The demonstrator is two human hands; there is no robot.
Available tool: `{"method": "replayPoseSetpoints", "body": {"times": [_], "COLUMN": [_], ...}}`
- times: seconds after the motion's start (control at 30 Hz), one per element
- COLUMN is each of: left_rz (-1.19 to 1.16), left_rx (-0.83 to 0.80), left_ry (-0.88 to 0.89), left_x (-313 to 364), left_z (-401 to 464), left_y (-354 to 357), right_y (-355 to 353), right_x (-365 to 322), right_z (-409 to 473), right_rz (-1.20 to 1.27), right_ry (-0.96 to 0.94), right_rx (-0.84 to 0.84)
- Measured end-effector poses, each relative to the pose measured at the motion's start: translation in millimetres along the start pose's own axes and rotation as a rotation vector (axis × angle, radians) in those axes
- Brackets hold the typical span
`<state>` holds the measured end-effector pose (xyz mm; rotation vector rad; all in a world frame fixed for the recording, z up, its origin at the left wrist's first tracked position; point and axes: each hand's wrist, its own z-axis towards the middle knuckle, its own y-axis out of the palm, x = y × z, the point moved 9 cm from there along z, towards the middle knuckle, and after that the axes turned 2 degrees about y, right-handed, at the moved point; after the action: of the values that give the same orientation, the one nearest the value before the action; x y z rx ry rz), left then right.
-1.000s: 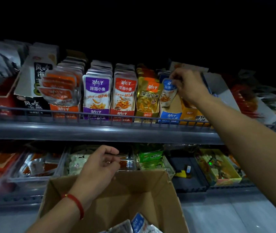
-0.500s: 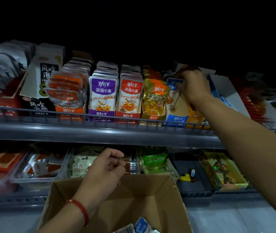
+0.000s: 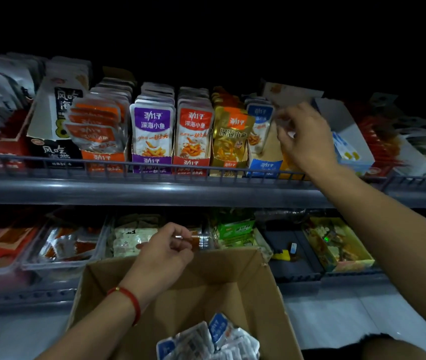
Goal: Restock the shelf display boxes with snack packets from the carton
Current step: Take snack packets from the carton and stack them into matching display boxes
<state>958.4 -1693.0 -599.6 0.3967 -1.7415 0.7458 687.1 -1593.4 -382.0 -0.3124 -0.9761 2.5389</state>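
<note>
A brown carton (image 3: 256,294) sits low in the middle, with several blue-and-white snack packets (image 3: 214,339) in its bottom. On the upper shelf a row of display boxes stands: orange (image 3: 102,159), purple (image 3: 152,161), red (image 3: 191,162), gold (image 3: 228,165) and blue (image 3: 265,166). A few blue packets (image 3: 259,123) stand upright in the blue box. My right hand (image 3: 306,137) hovers just right of them, blurred, fingers loosely spread and holding nothing. My left hand (image 3: 165,253), a red cord on its wrist, hangs over the carton's far rim with fingers loosely curled and nothing visible in them.
A grey wire rail (image 3: 154,170) runs along the upper shelf's front. Below it, the lower shelf holds clear trays (image 3: 58,258), a green packet box (image 3: 235,227), a dark tray (image 3: 297,266) and a yellow box (image 3: 352,261). More boxes (image 3: 349,141) stand right of my right hand.
My right hand has let go of the blue packet, which now stands in the blue box, and drawn back to the right. The left hand stays over the carton.
</note>
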Motion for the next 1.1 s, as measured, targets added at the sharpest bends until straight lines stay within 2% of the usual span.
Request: {"method": "replayPoseSetpoints", "body": {"times": [0.1, 0.27, 0.43, 0.57, 0.7, 0.83, 0.9, 0.97, 1.03, 1.1], "left_rz": [0.060, 0.126, 0.651, 0.981, 0.957, 1.163, 1.163, 1.049, 0.865, 0.582], "left_rx": [-0.047, -0.253, -0.521, -0.794, -0.822, -0.805, -0.802, -0.790, -0.744, -0.707], "left_ry": [-0.032, -0.159, -0.075, -0.118, -0.099, 0.118, 0.170, 0.104, 0.013, -0.101], "left_x": [-9.0, -39.1, -87.1, -151.2, -191.5, -202.3, -198.3, -193.7, -178.0, -152.5], "left_z": [-1.6, -11.7, -10.7, -26.3, -29.6, -31.0, -33.2, -29.1, -21.6, -16.8], "left_y": [14.6, 53.5, 93.2, 119.6, 134.4, 142.8, 148.9, 148.1, 140.9, 130.2], "right_y": [-10.3, 8.0, 41.4, 47.9, 49.2, 46.7, 46.1, 47.4, 50.6, 54.4], "right_x": [-17.6, -53.8, -66.6, -72.2, -74.9, -72.8, -71.0, -70.6, -70.6, -70.6], "right_z": [-47.6, -133.6, -180.2, -188.9, -193.6, -191.8, -191.3, -192.4, -194.0, -197.1], "right_rz": [0.115, 0.212, 0.383, 0.401, 0.438, 0.477, 0.484, 0.473, 0.459, 0.449], "right_ry": [-0.031, -0.072, 0.023, 0.021, 0.022, 0.023, 0.029, 0.032, 0.034, 0.027], "right_rx": [0.000, -0.201, -0.499, -0.579, -0.608, -0.598, -0.600, -0.613, -0.641, -0.686]}}
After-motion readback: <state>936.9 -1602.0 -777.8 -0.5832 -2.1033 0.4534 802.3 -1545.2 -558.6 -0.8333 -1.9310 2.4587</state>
